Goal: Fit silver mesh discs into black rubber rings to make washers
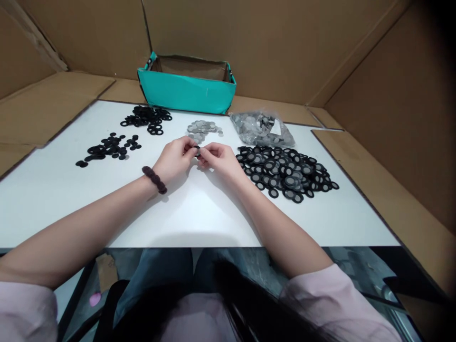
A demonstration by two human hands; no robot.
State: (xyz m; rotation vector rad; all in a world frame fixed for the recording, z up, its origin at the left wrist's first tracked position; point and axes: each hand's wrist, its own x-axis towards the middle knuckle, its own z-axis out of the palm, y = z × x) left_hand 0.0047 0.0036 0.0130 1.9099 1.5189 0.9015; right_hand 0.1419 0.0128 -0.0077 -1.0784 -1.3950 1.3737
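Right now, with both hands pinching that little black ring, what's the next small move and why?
Probably set the ring, pinched by the left hand and right hand, onto the pile of filled rings by the right hand; it appears assembled, though too small to confirm.

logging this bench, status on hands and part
Left hand and right hand pinch one small black ring. Above white table. Nothing between them.
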